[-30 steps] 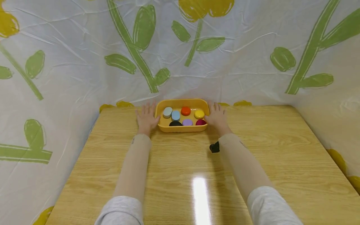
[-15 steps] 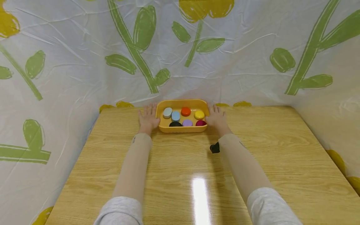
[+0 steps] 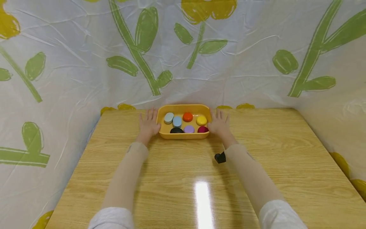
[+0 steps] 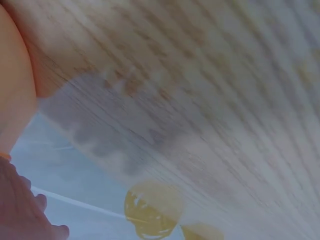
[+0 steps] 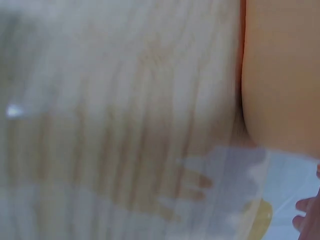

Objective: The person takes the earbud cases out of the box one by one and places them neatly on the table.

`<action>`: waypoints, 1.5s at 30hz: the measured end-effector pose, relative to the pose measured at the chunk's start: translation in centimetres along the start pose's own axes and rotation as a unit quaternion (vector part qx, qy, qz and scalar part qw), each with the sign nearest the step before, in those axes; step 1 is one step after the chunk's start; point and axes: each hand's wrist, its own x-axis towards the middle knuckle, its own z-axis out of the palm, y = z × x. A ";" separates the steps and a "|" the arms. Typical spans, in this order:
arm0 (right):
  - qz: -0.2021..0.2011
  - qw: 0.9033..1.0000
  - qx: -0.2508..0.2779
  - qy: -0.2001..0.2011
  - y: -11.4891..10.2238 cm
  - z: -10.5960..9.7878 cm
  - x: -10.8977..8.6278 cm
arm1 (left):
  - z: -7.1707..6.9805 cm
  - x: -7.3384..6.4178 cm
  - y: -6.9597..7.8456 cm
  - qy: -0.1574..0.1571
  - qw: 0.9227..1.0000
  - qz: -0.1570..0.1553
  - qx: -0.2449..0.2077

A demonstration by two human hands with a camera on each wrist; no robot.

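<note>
A yellow-orange rectangular tray (image 3: 183,136) sits near the far edge of the table. Inside it lie several smooth rounded pieces: pale grey-blue (image 3: 168,118), light blue (image 3: 177,121), red (image 3: 187,116), yellow (image 3: 201,120), lilac (image 3: 189,129), dark red (image 3: 203,129) and black (image 3: 176,130). The near wall partly covers the front ones. My left hand (image 3: 149,125) rests against the tray's left end, fingers straight and spread. At the right end, my right hand (image 3: 219,125) does the same. Both thumbs touch the tray's sides. The wrist views are close and blurred.
The wood-grain table (image 3: 180,165) bears a bright light reflection. A small black object (image 3: 220,157) shows beside my right wrist. Behind the table and along its sides hangs a white sheet (image 3: 243,73) printed with green leaves and yellow flowers.
The tray has shifted slightly toward me, with both hands staying at its ends. My forearms have drawn back a little, and the elbows have spread outward.
</note>
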 end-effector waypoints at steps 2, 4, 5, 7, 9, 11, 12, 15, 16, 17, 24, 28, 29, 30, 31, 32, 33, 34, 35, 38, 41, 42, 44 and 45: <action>0.000 1.000 0.008 0.004 -0.2 0.2 -0.7 | 0.0 -0.5 -0.1 0.003 1.000 0.003 -0.001; 0.003 1.000 0.021 0.007 -0.5 0.4 -1.4 | 0.1 -1.1 -0.3 0.004 1.000 0.008 -0.004; 0.003 1.000 0.023 0.007 -0.6 0.5 -1.8 | 0.1 -1.4 -0.4 0.004 1.000 0.010 -0.006; 0.002 1.000 0.030 0.005 -0.9 0.8 -2.5 | 0.2 -2.2 -0.6 0.005 1.000 0.013 -0.008; 0.000 0.999 0.037 0.003 -1.2 1.0 -3.2 | 0.3 -3.0 -0.9 0.002 1.000 0.015 -0.009; -0.004 0.999 0.042 0.004 -1.4 1.3 -3.9 | 0.4 -3.9 -1.1 -0.002 1.000 0.014 -0.008; -0.005 0.999 0.044 0.005 -1.5 1.4 -4.2 | 0.5 -4.3 -1.1 -0.005 1.000 0.013 -0.007; -0.008 0.999 0.045 0.014 -1.9 1.8 -5.3 | 0.8 -5.6 -1.4 -0.008 1.000 0.015 -0.007; -0.008 0.999 0.043 0.016 -2.0 2.0 -5.6 | 0.9 -6.0 -1.5 -0.007 1.000 0.014 -0.009; -0.008 0.999 0.041 0.018 -2.2 2.1 -5.9 | 1.0 -6.4 -1.6 -0.007 1.000 0.013 -0.009; -0.012 0.999 0.035 0.025 -3.3 3.3 -8.5 | 1.4 -9.5 -2.4 0.005 1.000 0.011 -0.021; -0.022 0.999 0.032 0.027 -3.9 3.7 -10.2 | 1.7 -11.2 -2.8 0.012 1.000 0.017 -0.023; -0.023 0.999 0.031 0.030 -4.1 3.8 -10.6 | 1.7 -11.7 -3.0 0.014 0.999 0.019 -0.024; -0.025 0.999 0.029 0.031 -4.2 3.9 -11.0 | 1.8 -12.1 -3.1 0.016 0.999 0.020 -0.027; -0.026 0.999 0.026 0.031 -4.4 4.0 -11.4 | 1.9 -12.5 -3.2 0.018 0.999 0.020 -0.029; -0.027 0.999 0.024 0.031 -4.5 4.1 -11.7 | 2.0 -12.9 -3.4 0.018 0.999 0.022 -0.031; -0.028 0.999 0.019 0.033 -4.7 4.2 -12.0 | 2.1 -13.2 -3.6 0.019 0.999 0.023 -0.034; -0.029 0.999 0.017 0.036 -4.9 4.3 -12.4 | 2.2 -13.6 -3.7 0.020 0.999 0.023 -0.036; -0.030 0.999 0.016 0.036 -5.0 4.4 -12.6 | 2.2 -13.9 -3.9 0.019 0.999 0.022 -0.038; -0.037 0.998 0.018 0.041 -5.3 4.7 -13.3 | 2.4 -14.8 -4.2 0.022 0.998 0.023 -0.046; -0.047 0.997 0.020 0.050 -5.5 5.0 -13.9 | 2.5 -15.6 -4.5 0.028 0.998 0.024 -0.053; -0.051 0.997 0.022 0.053 -5.6 5.1 -14.1 | 2.6 -15.9 -4.6 0.028 0.998 0.024 -0.053; -0.058 0.996 0.024 0.056 -5.7 5.2 -14.6 | 2.6 -16.3 -4.7 0.030 0.998 0.023 -0.049; -0.062 0.996 0.024 0.057 -5.8 5.3 -14.8 | 2.6 -16.5 -4.8 0.030 0.998 0.024 -0.049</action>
